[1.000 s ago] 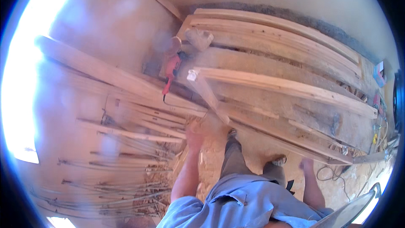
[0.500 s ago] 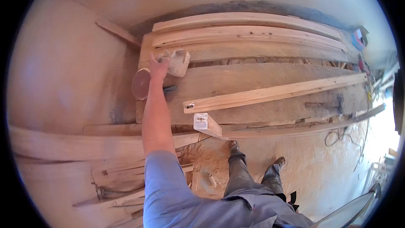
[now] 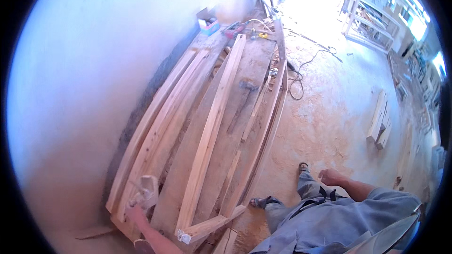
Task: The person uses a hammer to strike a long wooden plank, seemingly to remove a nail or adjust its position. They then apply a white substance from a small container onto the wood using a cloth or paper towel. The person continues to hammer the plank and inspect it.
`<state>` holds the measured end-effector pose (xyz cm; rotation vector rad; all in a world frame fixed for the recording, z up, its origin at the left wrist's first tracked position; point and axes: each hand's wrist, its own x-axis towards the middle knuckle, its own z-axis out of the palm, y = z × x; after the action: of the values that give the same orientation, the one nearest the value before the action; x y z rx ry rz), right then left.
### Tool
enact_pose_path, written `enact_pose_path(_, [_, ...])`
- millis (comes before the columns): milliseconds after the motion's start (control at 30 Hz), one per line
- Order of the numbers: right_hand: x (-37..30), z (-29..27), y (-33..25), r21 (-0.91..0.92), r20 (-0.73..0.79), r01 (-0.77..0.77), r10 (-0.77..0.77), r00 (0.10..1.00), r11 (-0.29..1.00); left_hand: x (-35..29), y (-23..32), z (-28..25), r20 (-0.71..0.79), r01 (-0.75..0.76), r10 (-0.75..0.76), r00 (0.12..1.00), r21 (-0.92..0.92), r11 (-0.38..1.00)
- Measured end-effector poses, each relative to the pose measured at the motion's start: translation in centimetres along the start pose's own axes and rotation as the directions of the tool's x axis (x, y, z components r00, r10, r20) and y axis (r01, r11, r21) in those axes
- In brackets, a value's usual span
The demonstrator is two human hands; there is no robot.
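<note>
My left hand [image 3: 135,212] is at the lower left, beside a pale, dusty cut-open container [image 3: 150,189] on the bench. Its blurred fingers look closed at the container's near side, where a pale stick-like shape shows; what they hold, I cannot make out. My right hand [image 3: 331,177] hangs over the floor by my thigh, fingers curled, with nothing seen in it. A long squared timber [image 3: 212,129] lies along the bench, its near end by a shorter timber piece [image 3: 209,226] with a whitened end.
Two more long timbers [image 3: 157,129] lie along the wall side of the bench. A hammer [image 3: 242,103] rests on the boards. At the far end are a small box [image 3: 208,26] and tools. A dark cable [image 3: 297,82] and wood blocks [image 3: 378,121] lie on the dusty floor.
My view has swung to the right, bringing in more floor and my right hand. My left hand remains by the container, now at its near side.
</note>
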<state>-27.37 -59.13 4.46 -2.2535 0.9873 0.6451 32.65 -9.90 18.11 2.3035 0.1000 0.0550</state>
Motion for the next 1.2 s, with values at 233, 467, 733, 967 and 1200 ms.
enact_pose_path(233, [7.9, -9.7, -2.2, 0.189, -0.307, 0.358, -0.291, 0.906, 0.914, -6.9, 20.1, 14.6, 0.175, -0.387, 0.423, 0.889, -0.207, 0.898])
enact_pose_path(467, [9.8, -30.1, -8.7, 0.246, -0.698, 0.628, -0.314, 0.643, 0.738, -23.7, 39.8, 27.6, 0.209, -0.445, 0.549, 0.81, -0.392, 0.805])
enact_pose_path(733, [14.1, -36.1, -3.1, 0.043, -0.693, 0.479, -0.319, 0.647, 0.877, -32.7, 46.3, 36.8, 0.382, -0.381, 0.554, 0.739, -0.441, 0.812])
enact_pose_path(967, [18.8, -36.6, -2.4, -0.169, -0.618, 0.388, -0.404, 0.675, 0.906, -30.9, 47.2, 42.5, 0.391, -0.437, 0.58, 0.715, -0.398, 0.807])
enact_pose_path(1200, [23.5, -40.8, -2.9, -0.242, -0.484, 0.505, -0.554, 0.677, 0.829, -27.0, 47.9, 47.6, 0.396, -0.412, 0.61, 0.686, -0.479, 0.775])
